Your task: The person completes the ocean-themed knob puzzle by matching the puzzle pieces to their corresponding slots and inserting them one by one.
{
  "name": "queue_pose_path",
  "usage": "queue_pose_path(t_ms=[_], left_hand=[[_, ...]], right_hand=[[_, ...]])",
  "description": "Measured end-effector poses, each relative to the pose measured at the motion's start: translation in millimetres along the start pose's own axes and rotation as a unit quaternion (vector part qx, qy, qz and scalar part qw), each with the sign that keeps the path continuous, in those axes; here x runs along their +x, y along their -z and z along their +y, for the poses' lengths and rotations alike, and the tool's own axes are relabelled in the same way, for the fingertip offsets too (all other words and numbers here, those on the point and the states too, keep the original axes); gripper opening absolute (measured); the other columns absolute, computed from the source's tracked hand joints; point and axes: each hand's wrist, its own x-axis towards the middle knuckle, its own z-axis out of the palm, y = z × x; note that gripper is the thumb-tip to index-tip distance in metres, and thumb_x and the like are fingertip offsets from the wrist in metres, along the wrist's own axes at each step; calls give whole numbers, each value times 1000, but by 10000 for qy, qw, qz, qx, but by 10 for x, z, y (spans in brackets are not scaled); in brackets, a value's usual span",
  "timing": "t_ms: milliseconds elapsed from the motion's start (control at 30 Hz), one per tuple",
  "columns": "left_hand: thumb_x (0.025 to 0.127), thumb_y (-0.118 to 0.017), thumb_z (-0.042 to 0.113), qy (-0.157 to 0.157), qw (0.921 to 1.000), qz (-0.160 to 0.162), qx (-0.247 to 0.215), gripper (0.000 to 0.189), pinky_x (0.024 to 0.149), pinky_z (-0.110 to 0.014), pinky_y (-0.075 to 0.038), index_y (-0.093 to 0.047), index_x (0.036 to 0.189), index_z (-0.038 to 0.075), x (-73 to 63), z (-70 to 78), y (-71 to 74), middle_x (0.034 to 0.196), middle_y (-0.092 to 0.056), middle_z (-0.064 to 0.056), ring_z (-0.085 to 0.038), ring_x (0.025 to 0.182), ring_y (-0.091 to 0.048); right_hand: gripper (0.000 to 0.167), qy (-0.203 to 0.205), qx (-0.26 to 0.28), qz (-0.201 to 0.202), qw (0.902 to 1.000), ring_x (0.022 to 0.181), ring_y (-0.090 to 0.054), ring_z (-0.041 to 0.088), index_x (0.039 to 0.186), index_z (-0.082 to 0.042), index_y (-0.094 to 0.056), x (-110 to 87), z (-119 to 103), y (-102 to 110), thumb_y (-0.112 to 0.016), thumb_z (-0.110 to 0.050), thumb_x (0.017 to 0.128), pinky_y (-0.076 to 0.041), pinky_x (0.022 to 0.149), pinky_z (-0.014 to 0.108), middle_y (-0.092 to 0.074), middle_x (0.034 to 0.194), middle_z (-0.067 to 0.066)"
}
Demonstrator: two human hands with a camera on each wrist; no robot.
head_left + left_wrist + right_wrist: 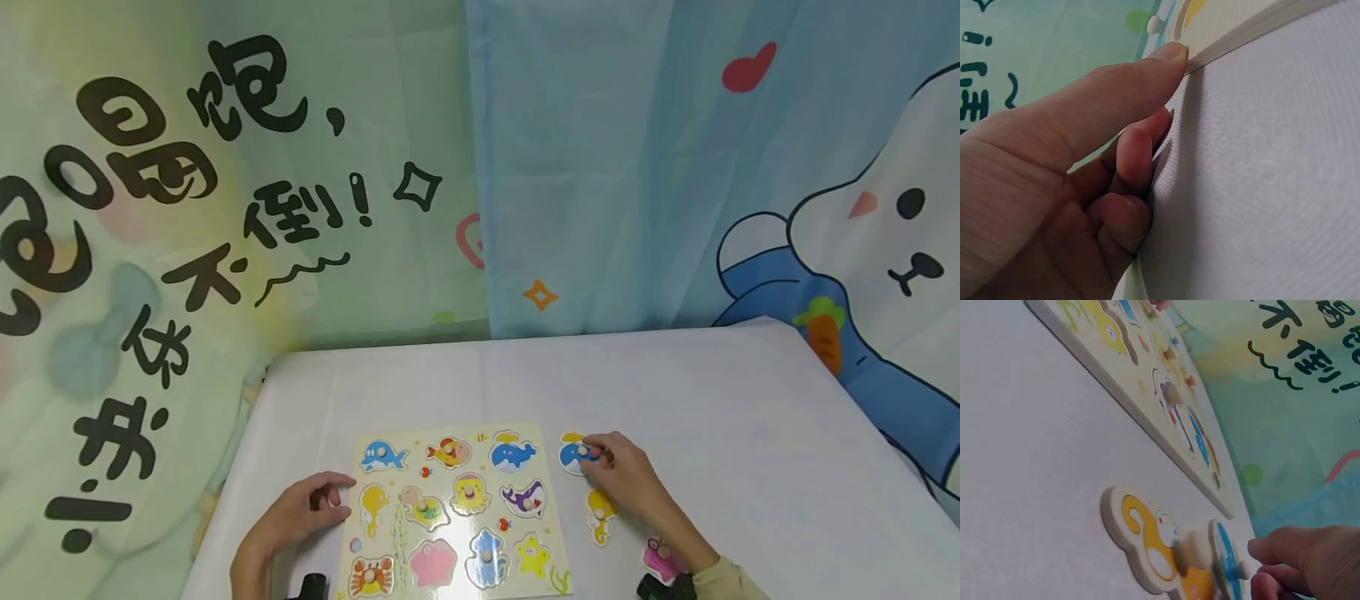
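Counter (480, 379) under white cloth; behind it, green curtain (420, 100) with black lettering, blue curtain (600, 167) with a white cartoon animal.

Puzzle board (552, 525) flat on counter, between the hands. Loose pieces off its right side: blue whale piece (572, 458), just beside the board's far right corner; yellow seahorse piece (602, 517), nearer the person, knob up; pink piece (660, 558), nearer still, beside right forearm. Black object (667, 587) at right wrist covers part of the pink piece from the head view. Second black object (311, 587) by left wrist.

Board's recesses: knobbed pieces seated in most, among them crab (371, 577), turtle (425, 510), octopus (470, 494), starfish (532, 556). Whale recess (513, 454), seahorse recess (372, 510) and pink recess (432, 564) unfilled, showing flat pictures.

Right hand (624, 475): bent fingers over the whale piece, thumb and fingertip at its knob. Cannot tell whether they close on the knob.

Left hand (303, 508): thumb straight, tip touching board's left edge; other fingers loosely bent, none wrapped round the board.
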Motion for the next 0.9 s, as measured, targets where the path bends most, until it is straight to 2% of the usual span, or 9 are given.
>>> queue_pose_path(t_ms=[300, 533, 733, 900], left_hand=[[84, -75, 24, 54, 9999, 2, 131, 38, 66, -21, -39, -65, 117, 7, 4, -11, 3, 85, -52, -1, -3, 72, -47], [84, -75, 21, -18, 10000, -36, -84, 39, 66, -21, -38, -64, 118, 5, 6, 36, 7, 85, -52, -1, -3, 72, -45], [84, -75, 18, 60, 9998, -3, -178, 39, 66, -21, -38, -63, 119, 5, 18, 35, 2, 85, -52, -2, -3, 72, -45], [84, -75, 18, 62, 9999, 8, -161, 39, 65, -21, -38, -63, 119, 4, 17, 19, -2, 85, -52, -2, -3, 72, -45]], right_hand=[[18, -73, -166, 247, 9995, 76, -48, 14, 101, 0, -68, 103, 42, -123, -69, -8, 86, -42, 65, 18, -57, 84, 5], [17, -12, -413, 227, 9989, 77, -48, 15, 100, 0, -68, 111, -27, -86, -68, -9, 86, -42, 64, 19, -55, 83, 5], [14, 176, -234, 275, 9992, 75, -48, 13, 98, -1, -69, 158, -220, -118, -68, -8, 86, -42, 64, 17, -55, 82, 4], [14, 369, -80, 132, 9992, 74, -48, 11, 97, -1, -70, 202, -450, -250, -69, -8, 85, -41, 64, 17, -54, 81, 2]])
